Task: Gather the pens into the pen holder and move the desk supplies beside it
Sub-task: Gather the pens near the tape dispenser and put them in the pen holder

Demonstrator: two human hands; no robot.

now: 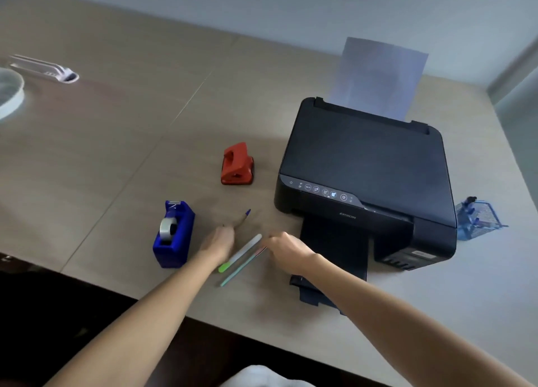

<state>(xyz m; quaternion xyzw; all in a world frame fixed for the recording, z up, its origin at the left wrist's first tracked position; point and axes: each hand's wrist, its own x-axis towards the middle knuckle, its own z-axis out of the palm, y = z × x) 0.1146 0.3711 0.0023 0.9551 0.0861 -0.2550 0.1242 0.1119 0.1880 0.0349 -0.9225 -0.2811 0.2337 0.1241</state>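
Grey walls stand behind a big tan worktop (116, 142). On the right sits a black printer (366, 171), and the word EPSON is on its front. A row of small round buttons runs along its near edge; the marks on them are too small to read. A pale sheet of paper (378, 75) sticks up from the back of the printer.

The blue mesh pen holder (480, 220) stands at the far right, just beside the printer, with some blue pens in it. A red hole punch (237, 164) sits left of the printer. A blue tape holder (173, 235) with a clear roll sits nearer and more to the left. It has a white label on top, but I cannot read it.

Both arms reach out from the near edge, with palms down. The left hand (218, 244) is curled around a brown pen (243, 216) with a blue tip that pokes out past the fingers. The right hand (286, 251) is low over the worktop, and its fingers pinch the end of a thin teal pen (241, 267). A white pen (240, 254) with a green end lies flat between the two hands, just beside the teal one.

Far left are a white rack (43, 69) and a round clear dish (11, 95).
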